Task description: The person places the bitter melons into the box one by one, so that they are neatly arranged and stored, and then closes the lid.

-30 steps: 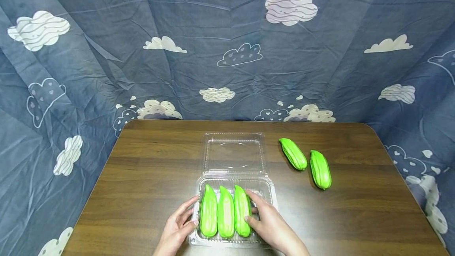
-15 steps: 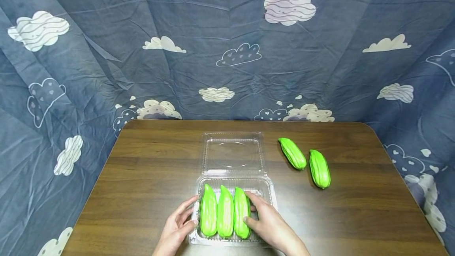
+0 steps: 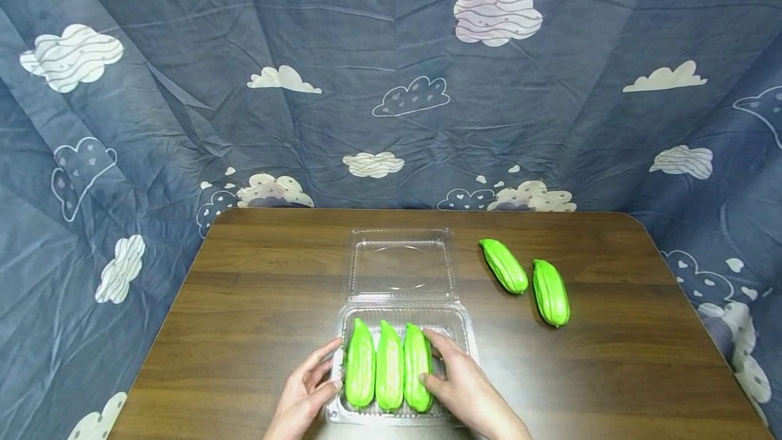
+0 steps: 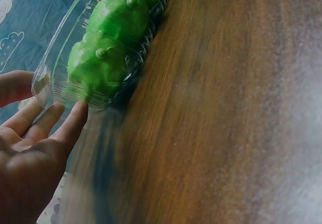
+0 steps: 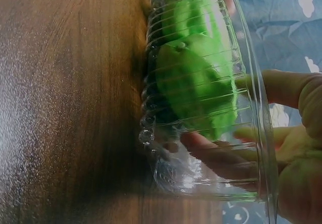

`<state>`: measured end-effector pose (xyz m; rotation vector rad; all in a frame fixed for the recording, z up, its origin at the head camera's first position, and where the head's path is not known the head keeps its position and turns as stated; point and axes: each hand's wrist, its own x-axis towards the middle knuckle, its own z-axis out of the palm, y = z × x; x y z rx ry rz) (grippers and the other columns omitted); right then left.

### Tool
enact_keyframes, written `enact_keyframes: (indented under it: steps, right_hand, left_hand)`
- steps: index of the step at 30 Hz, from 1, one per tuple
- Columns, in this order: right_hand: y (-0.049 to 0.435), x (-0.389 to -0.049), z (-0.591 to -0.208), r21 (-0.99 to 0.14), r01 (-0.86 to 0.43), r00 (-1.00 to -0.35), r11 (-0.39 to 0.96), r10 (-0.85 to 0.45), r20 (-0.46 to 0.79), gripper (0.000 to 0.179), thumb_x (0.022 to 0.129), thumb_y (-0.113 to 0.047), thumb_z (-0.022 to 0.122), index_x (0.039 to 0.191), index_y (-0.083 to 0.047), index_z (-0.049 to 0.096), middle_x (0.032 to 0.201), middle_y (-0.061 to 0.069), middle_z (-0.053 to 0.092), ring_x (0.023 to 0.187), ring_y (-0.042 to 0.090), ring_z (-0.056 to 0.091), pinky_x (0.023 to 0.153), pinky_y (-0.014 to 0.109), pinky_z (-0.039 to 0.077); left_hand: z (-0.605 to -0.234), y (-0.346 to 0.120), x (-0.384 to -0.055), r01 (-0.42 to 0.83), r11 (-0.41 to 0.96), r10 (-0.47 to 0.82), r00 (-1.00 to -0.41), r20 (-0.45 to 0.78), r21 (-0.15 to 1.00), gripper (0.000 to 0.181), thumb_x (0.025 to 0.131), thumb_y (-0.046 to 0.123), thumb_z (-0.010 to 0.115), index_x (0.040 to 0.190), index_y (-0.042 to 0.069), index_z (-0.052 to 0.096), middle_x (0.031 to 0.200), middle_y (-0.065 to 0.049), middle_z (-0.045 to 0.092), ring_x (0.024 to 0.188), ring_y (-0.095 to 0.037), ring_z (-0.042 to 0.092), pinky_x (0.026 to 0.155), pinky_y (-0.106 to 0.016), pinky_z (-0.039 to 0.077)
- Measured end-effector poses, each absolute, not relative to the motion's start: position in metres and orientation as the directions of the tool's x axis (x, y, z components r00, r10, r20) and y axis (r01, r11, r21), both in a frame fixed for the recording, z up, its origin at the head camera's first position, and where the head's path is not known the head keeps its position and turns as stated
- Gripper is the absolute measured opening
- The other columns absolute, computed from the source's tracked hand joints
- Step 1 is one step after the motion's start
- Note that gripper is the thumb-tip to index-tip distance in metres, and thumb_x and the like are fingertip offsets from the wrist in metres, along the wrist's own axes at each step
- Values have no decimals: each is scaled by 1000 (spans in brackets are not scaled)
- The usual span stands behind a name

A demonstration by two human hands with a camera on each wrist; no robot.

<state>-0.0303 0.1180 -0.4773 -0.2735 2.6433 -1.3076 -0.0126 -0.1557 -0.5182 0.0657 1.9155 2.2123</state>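
Observation:
A clear plastic clamshell container (image 3: 467, 331) stands near the front of the table with its lid (image 3: 402, 267) laid back flat. Inside, three glossy green ridged bitter melons lie side by side: left (image 3: 360, 365), middle (image 3: 389, 367) and right (image 3: 418, 369), their pointed ends away from me. My left hand (image 3: 302, 392) holds the container's left side, fingertips (image 4: 79, 108) against the outer wall. My right hand (image 3: 464, 382) reaches over the right rim and grips the right bitter melon, thumb on its near part. In the right wrist view, fingers (image 5: 216, 153) show through the clear wall.
Two more bitter melons, one farther back (image 3: 504, 267) and one to its right (image 3: 551, 294), lie on the brown wooden table (image 3: 256, 290) right of the lid. A blue curtain (image 3: 330, 127) with cloud prints hangs behind and around the table.
The right bitter melon has shifted slightly toward me under my right hand, and the middle one's tip leans a little further right. My left hand stays at the container's side.

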Motion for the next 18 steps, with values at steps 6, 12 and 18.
enact_keyframes:
  steps: [6,12,18]
  right_hand:
    - [118,-29,-479,-817,-113,-969,566,-244,-35,63,84,-2,70,142,-2,46,140,16,51,118,32,55,91,42,53]
    - [116,-26,-481,-862,-121,-982,493,-184,32,62,84,0,72,141,-10,50,139,6,52,110,32,62,92,43,52]
    - [121,-24,-485,-885,-281,-959,372,-147,242,64,82,5,74,139,-17,53,135,8,56,107,29,64,91,34,53]
  left_hand:
    - [-519,-155,-14,-127,-140,219,-971,-95,982,64,83,-16,56,144,-10,38,135,-38,46,116,-20,58,94,-29,50]
    - [-520,-153,-14,-113,-149,204,-976,-81,982,63,83,-16,56,143,-10,40,136,-36,46,118,-20,57,94,-29,50]
    - [-518,-152,-14,-141,-142,176,-978,-115,980,64,81,-16,57,142,-9,42,137,-34,46,117,-17,58,93,-27,50]
